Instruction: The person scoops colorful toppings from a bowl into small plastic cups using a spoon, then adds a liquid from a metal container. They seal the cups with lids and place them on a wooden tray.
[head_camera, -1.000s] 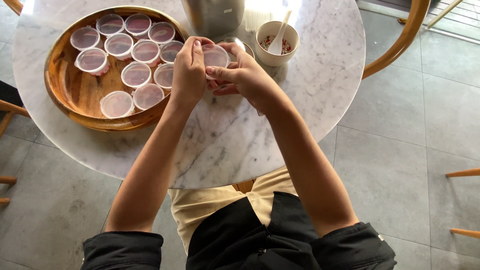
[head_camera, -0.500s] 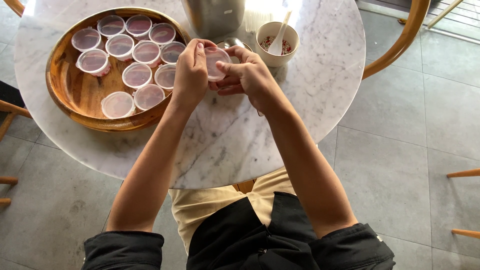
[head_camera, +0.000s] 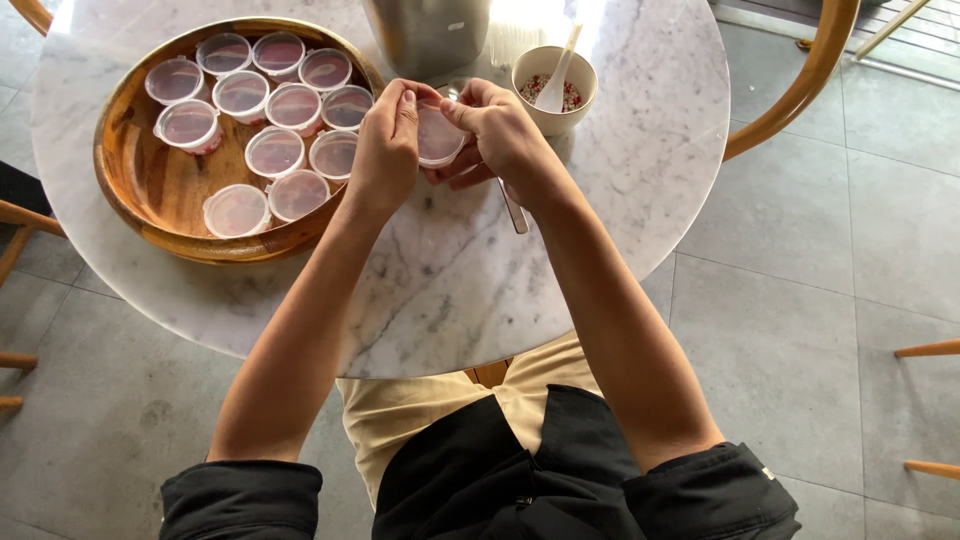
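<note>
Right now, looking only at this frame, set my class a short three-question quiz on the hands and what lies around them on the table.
1. True or false: both hands grip one small lidded plastic cup.
2. Where do the other lidded cups sit?
A. in the round wooden tray
B. on the floor
C. in the small bowl
3. Fill in: the small bowl beyond the right hand holds a white ____.

Key: 1 true, left hand included; 2 A; 3 spoon.

Both hands (head_camera: 390, 150) (head_camera: 495, 135) close together, fingers (head_camera: 405, 105) pinched, forearms extended.
</note>
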